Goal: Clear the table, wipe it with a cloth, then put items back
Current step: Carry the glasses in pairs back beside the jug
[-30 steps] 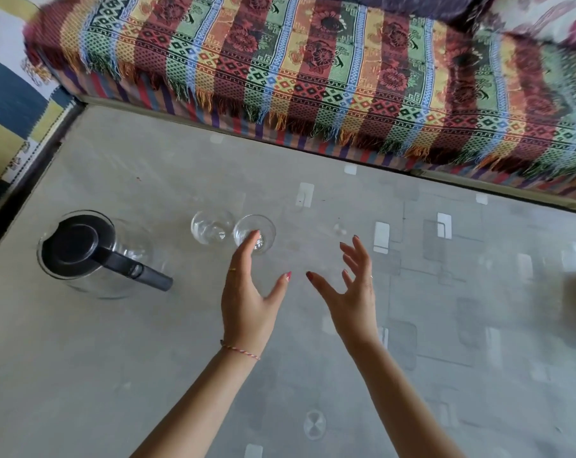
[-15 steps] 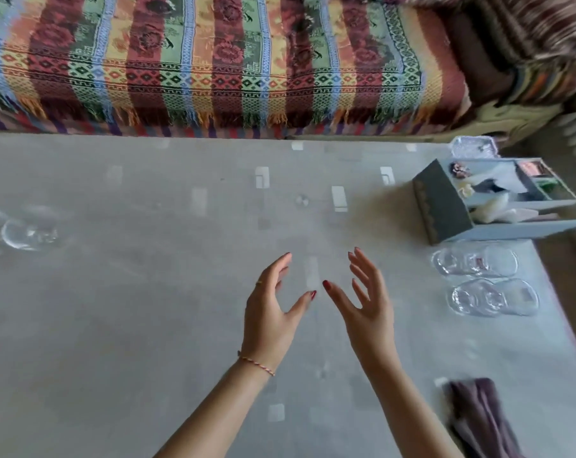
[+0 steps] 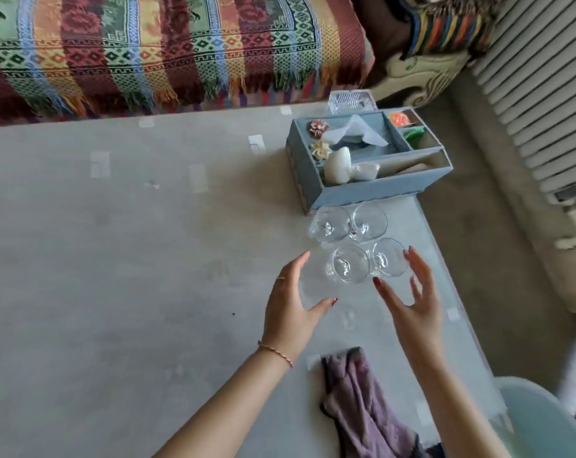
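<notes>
We see a grey patterned worktop [image 3: 114, 276] running beside a striped woven sofa throw [image 3: 147, 44]. Near its right end sits a blue compartmented box [image 3: 362, 190], with a crumpled purple cloth [image 3: 362, 408] lying at the near edge. Four clear glasses [image 3: 349, 262] cluster just before the box. Our left hand [image 3: 293, 305] and right hand [image 3: 415, 302] flank the nearer pair, fingers spread apart, gripping nothing.
</notes>
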